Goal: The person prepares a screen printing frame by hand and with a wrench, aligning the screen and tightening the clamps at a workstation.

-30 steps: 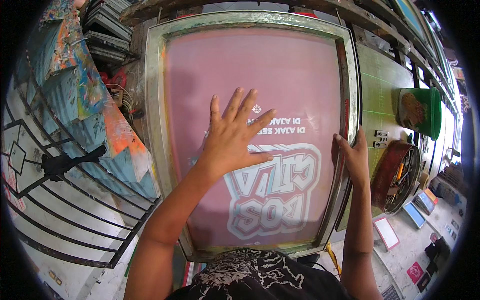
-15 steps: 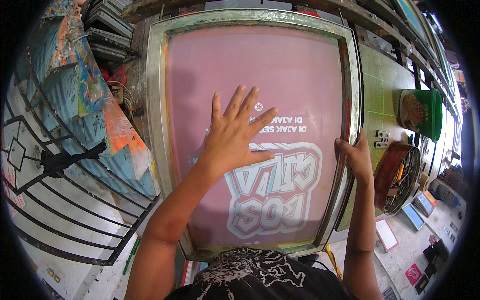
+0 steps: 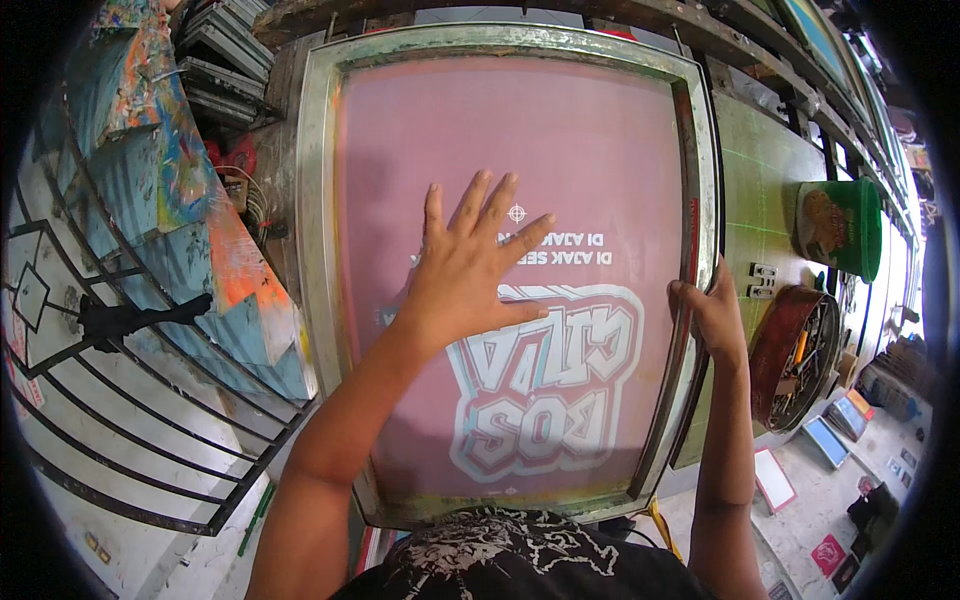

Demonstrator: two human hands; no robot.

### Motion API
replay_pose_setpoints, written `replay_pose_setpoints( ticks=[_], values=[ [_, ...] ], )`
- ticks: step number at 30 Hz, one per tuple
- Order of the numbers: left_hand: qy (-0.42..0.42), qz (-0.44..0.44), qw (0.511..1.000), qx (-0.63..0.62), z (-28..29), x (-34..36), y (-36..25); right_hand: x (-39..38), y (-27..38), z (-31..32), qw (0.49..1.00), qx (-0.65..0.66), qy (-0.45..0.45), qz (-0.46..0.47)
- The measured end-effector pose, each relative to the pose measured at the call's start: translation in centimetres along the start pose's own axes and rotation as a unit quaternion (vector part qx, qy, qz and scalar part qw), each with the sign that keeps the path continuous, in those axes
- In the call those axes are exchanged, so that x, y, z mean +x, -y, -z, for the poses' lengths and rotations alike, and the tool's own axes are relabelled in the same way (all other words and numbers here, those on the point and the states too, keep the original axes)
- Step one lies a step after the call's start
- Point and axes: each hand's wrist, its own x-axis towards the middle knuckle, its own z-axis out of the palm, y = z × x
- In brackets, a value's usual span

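screen frame (image 3: 510, 40) is lying below both hands, overlapping a green board (image 3: 760, 170)

the left hand (image 3: 462, 275) is lying open over the pink mesh (image 3: 600, 140) — contact is hard to judge — while the right hand (image 3: 714, 310) is gripping the right rail (image 3: 706, 150); uneven pressure could skew the frame. a tool tin (image 3: 772, 352) and green bucket (image 3: 866, 230) are crowding the right, a black grille (image 3: 262, 463) the left.

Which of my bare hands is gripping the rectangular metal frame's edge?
Your bare right hand, thumb over the right side of the rectangular metal frame; your bare left hand is spread wide over the pink mesh inside.
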Motion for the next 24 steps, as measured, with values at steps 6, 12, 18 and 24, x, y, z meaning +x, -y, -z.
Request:
replay_pose_setpoints(
  ticks=[6, 12, 18, 24],
  values=[
    [0.007, 0.004, 1.000, 0.003, -0.3, -0.1, 0.0, -0.1, 0.0, -0.1, 1.000, 0.005, 0.002, 0.002],
    [0.001, 0.003, 1.000, 0.007, -0.6, -0.1, 0.0, 0.2, -0.9, 0.3, 1.000, -0.007, 0.004, 0.019],
    [-0.002, 0.005, 1.000, 0.013, -0.7, -0.2, -0.1, 0.2, -0.7, 0.2, 1.000, -0.022, 0.000, 0.020],
    [0.001, 0.008, 1.000, 0.011, -0.8, -0.2, -0.2, -0.4, 0.3, 0.0, 1.000, 0.005, 0.010, -0.001]
  ],
)
